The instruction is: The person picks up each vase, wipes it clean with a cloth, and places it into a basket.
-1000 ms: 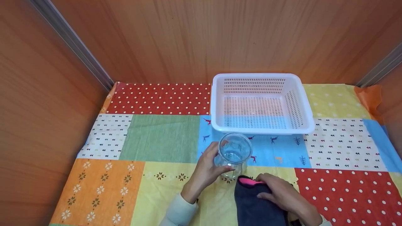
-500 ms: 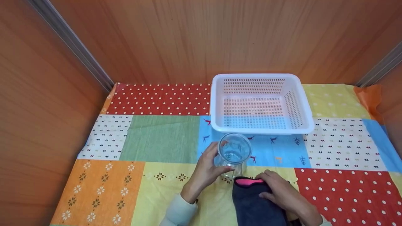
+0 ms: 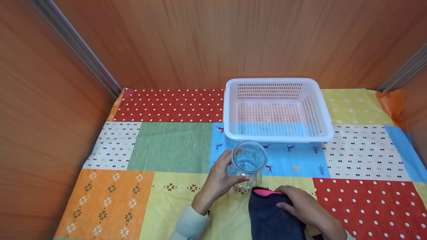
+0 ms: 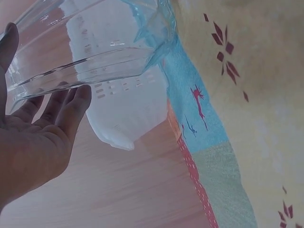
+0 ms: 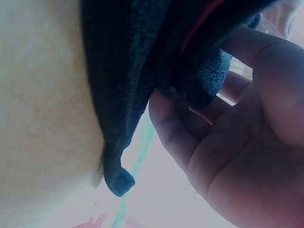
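A clear glass jar [image 3: 249,160] with a round open mouth stands just in front of the basket in the head view. My left hand [image 3: 218,178] grips it from the left, thumb across the near side; in the left wrist view, fingers [image 4: 76,109] curl under its faceted wall. Right of and nearer than the jar, a dark navy, soft cloth pouch [image 3: 272,216] shows pink at its opening. My right hand [image 3: 300,205] pinches that opening's right edge between thumb and fingers. The pouch's lower end runs out of the head view; the right wrist view shows its fuzzy fabric [image 5: 118,95].
Behind the jar sits a white perforated plastic basket [image 3: 280,138]. A patchwork tablecloth [image 3: 176,146] covers the table. Wooden panels [image 3: 200,43] close in the back and both sides.
The pouch's opening shifted slightly left and widened, then came back a little to the right with my right hand. My left hand and the jar stay in place.
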Available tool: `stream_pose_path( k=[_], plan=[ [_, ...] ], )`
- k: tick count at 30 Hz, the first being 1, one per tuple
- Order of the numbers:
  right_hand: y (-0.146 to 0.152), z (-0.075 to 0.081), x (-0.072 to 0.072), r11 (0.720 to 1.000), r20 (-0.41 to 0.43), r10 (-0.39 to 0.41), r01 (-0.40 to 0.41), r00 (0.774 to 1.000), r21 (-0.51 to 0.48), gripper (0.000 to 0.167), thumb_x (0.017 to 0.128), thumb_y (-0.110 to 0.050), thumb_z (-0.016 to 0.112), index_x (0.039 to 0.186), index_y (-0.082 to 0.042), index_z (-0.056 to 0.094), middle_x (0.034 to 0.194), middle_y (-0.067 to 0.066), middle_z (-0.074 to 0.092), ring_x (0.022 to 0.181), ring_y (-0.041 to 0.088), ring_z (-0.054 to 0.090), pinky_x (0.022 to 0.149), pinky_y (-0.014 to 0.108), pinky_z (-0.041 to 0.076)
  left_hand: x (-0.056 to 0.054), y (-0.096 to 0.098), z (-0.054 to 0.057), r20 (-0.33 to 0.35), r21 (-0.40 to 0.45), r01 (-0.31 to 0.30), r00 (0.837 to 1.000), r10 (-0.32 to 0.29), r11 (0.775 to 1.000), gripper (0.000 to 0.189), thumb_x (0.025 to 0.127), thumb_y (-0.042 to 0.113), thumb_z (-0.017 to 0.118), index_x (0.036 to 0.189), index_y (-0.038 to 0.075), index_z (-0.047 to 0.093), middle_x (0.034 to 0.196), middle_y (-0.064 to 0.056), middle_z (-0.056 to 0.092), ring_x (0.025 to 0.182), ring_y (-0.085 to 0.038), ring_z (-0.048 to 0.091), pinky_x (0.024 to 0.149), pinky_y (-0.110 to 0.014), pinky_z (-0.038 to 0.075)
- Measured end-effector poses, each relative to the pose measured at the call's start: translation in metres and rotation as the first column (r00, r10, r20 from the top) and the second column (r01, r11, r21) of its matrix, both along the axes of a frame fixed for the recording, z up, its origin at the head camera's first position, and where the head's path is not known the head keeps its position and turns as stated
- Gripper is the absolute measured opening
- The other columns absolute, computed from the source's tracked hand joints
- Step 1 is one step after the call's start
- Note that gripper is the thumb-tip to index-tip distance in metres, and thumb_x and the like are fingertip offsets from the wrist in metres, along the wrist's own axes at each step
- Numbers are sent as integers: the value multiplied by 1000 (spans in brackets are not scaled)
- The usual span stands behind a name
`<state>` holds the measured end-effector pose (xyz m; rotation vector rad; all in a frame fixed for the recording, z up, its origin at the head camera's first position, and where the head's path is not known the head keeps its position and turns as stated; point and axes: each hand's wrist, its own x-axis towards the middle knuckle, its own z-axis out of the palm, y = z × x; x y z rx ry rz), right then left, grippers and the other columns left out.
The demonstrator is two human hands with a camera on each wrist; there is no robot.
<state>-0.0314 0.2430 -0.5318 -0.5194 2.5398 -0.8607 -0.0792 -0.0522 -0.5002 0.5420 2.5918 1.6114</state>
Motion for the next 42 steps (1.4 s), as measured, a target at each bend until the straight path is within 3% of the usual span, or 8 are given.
stream_pose_path(
  k=[7,13,20,25,29,32,37,42],
  plan=[
    [0,-2,4,997,-20,56,-57,998,-49,33,100,-31,74,125,-10,72,116,1,72,105,25,68,95,54,56,-1,-1,-2,-13,-28,-1,1000,0,1000,81,79,19,95,150,13,56,141,-10,61,129,-28,60,104,-51,54],
    [-1,0,7,999,30,18,-16,999,-51,42,100,-39,73,132,-12,68,118,-3,68,106,21,64,96,53,56,-1,-1,-1,-13,-50,8,1000,-9,999,83,80,21,95,152,14,53,143,-12,59,132,-29,58,107,-52,53],
    [7,16,0,993,-138,-106,97,985,-71,51,101,-34,73,143,-8,62,122,3,63,105,18,58,85,37,56,-1,-3,-1,11,-52,31,999,-30,998,88,81,23,94,156,17,48,148,-9,55,135,-26,55,110,-52,52],
    [24,37,-18,958,-340,-280,236,898,-166,53,95,-9,79,144,-4,61,134,16,61,117,32,58,92,51,57,-4,-3,0,30,-35,71,997,-70,997,95,82,22,94,161,22,42,155,-4,50,139,-32,53,111,-55,50],
    [42,46,-43,934,-485,-356,297,799,-196,61,87,3,83,143,3,59,141,24,52,126,41,49,95,64,52,-7,-3,1,36,-6,104,994,-104,995,98,82,17,94,163,22,38,158,-9,49,141,-37,52,111,-58,49],
    [55,47,-62,923,-541,-382,343,749,-176,63,85,6,83,143,4,58,147,27,46,133,47,42,98,68,47,-7,-2,1,36,-15,118,992,-117,993,102,80,18,95,163,22,37,158,-12,49,141,-37,53,112,-56,49],
    [75,40,-86,906,-601,-406,389,688,-167,64,84,8,82,143,4,58,153,28,43,141,51,37,108,72,37,-6,0,-2,16,-36,111,994,-110,993,103,79,26,97,162,19,36,154,-11,53,137,-35,57,111,-50,50],
    [87,34,-102,905,-625,-403,393,668,-163,64,84,12,79,144,4,58,156,26,44,143,51,38,115,72,33,-8,2,-3,17,7,95,995,-95,995,98,79,23,97,160,18,42,150,-4,59,135,-33,59,111,-49,51]
  ],
)
